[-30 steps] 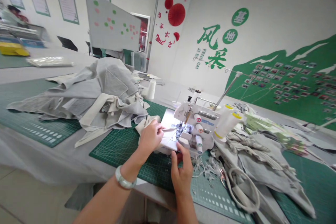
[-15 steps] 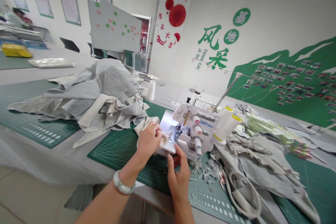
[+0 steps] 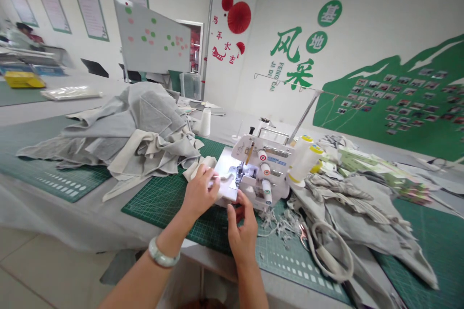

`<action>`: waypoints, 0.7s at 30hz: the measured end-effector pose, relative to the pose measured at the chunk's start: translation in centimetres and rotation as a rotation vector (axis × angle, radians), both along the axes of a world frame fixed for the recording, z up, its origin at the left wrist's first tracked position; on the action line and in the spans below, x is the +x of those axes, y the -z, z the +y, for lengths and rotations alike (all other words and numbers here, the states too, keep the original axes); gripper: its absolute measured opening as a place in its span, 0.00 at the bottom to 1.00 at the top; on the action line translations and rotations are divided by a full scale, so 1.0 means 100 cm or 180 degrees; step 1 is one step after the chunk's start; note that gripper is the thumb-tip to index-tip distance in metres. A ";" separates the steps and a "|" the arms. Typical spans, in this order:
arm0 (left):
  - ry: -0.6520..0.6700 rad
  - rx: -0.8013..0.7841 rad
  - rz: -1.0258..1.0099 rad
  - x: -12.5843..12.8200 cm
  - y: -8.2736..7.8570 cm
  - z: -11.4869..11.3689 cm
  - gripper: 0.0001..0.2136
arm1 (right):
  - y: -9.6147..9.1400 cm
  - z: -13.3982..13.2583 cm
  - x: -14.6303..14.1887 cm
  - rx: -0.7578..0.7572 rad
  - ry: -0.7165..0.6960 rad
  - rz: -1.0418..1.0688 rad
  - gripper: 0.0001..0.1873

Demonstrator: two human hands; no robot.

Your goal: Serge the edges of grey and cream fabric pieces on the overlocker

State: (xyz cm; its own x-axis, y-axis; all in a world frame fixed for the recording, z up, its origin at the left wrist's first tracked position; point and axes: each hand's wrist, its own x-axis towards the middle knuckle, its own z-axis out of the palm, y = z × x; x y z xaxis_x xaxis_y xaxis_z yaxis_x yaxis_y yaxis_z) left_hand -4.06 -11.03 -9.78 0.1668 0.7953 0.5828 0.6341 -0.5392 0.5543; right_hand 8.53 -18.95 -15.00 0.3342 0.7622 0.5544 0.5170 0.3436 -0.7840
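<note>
A white overlock sewing machine [image 3: 277, 154] stands on a green cutting mat, its lamp lighting the needle area. At the left of its bed, my left hand [image 3: 200, 192] pinches a cream strip of cloth [image 3: 225, 178] that runs toward the presser foot. More of this cloth [image 3: 198, 166] lies bunched behind the fingers. My right hand [image 3: 243, 227] is at the front corner of the machine bed, thumb and index finger apart and curved, the index fingertip at the bed's edge. I see no cloth in it. Its other fingers are partly hidden.
Grey fabric pieces [image 3: 141, 111] are heaped on the left. Thread cones [image 3: 302, 161] stand behind the machine. To the right are thread scraps [image 3: 277, 222], scissors [image 3: 303, 236], a looped fabric band [image 3: 331, 270] and more grey cloth [image 3: 357, 212]. A person [image 3: 23, 37] sits far left.
The view has shifted slightly, so the machine appears farther left. The cloth at my left fingers now lies flatter and narrower, with more of the bed showing. My right hand stays at the bed's corner.
</note>
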 end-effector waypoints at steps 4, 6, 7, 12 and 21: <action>0.0124 0.0117 -0.0239 -0.001 0.002 0.000 0.07 | -0.003 -0.005 0.008 0.0031 0.0125 0.0407 0.21; 0.0175 0.0136 -0.0418 -0.002 0.003 0.002 0.06 | -0.001 -0.014 0.019 -0.0038 0.0334 0.0572 0.20; 0.0190 0.0130 -0.0500 -0.002 0.003 0.003 0.06 | 0.000 -0.019 0.026 -0.0089 0.0488 0.0624 0.20; 0.0101 -0.0084 -0.0824 -0.004 0.003 0.008 0.05 | 0.009 -0.057 0.062 -0.0310 0.1316 0.0699 0.21; -0.0087 -0.0580 -0.0772 -0.026 0.007 0.011 0.08 | 0.017 -0.079 0.078 -0.0528 0.1453 0.1211 0.25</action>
State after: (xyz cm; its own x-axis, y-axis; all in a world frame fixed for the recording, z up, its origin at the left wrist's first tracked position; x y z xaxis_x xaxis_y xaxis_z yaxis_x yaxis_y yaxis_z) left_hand -6.67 -9.94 -10.44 0.0172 0.8927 0.4502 0.4844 -0.4014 0.7773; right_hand 16.33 -26.82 -16.68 0.7982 0.5614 0.2186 0.2568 0.0112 -0.9664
